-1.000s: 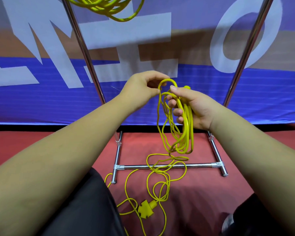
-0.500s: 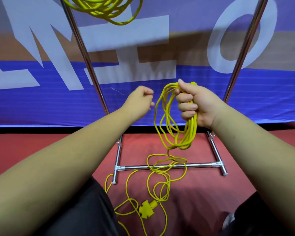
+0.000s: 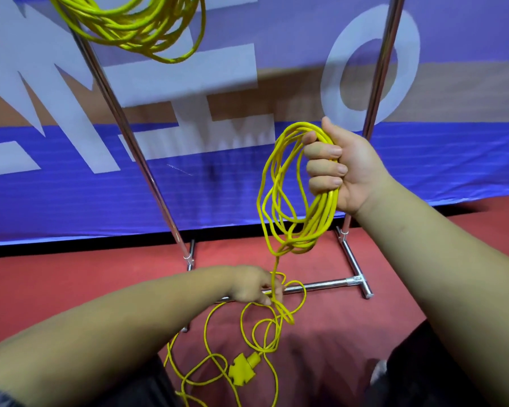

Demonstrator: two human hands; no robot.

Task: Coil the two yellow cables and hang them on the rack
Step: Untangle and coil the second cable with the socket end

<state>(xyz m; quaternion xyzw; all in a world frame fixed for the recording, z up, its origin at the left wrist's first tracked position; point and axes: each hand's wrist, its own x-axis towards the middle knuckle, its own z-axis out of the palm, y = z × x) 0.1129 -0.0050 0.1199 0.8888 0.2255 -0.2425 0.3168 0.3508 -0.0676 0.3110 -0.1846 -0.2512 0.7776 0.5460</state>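
Red floor [image 3: 71, 289], R hand [image 3: 350, 168] grip clamped on cable coil [image 3: 315, 224], L hand [image 3: 252, 284] pinching its loose strand [image 3: 276, 264]

Hung coil [image 3: 130, 36] and rack poles [image 3: 127, 127], tops out of view.

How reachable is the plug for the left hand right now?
Probably yes: the left hand is down near the floor, and the plug lies just nearer the person, uncovered, with only slack cable loops between.

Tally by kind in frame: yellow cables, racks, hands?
Yellow cables: 2, the hung coil and the part-coiled cable
Rack: 1
Hands: 2, the left hand and the right hand
Total: 5
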